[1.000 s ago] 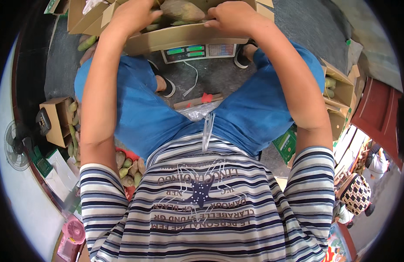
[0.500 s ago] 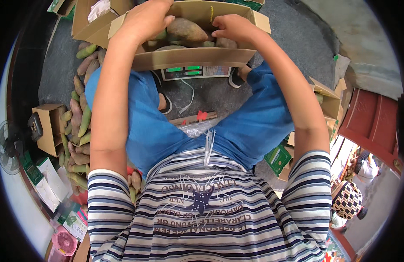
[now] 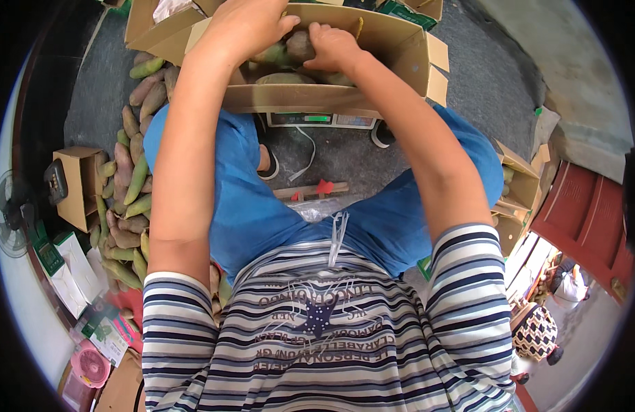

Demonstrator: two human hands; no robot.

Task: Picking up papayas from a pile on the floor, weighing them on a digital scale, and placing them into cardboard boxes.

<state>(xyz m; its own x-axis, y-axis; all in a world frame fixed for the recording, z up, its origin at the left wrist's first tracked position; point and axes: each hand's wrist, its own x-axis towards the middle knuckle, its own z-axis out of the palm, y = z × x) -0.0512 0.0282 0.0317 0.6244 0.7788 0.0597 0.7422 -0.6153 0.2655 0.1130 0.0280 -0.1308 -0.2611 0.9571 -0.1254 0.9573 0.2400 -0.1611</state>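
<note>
A long cardboard box (image 3: pixel 297 101) stands in front of me on a scale (image 3: pixel 321 119) with a lit green display. Inside lie several large oblong vegetables, brown to green; their exact kind is unclear. My right hand (image 3: pixel 334 49) reaches into the box, its fingers against the rounded end of a brown vegetable (image 3: pixel 300 47). Over the left part of the box is my left hand (image 3: pixel 247 29), its thumb stretched to the right beside a greenish vegetable (image 3: pixel 270 55). The left hand's other fingers are hidden by the hand and the picture's top edge.
A pile of brown and green oblong vegetables (image 3: pixel 128 172) lies on the floor to my left. Beside it stand a small open carton (image 3: pixel 77 182) and a fan (image 3: pixel 12 213). More cartons (image 3: pixel 516 182) are at the right. Another person (image 3: pixel 537 333) is at the far lower right.
My right hand has moved left and deeper into the box, onto the brown vegetable. A large brown vegetable no longer shows between my hands. The view has shifted slightly.
</note>
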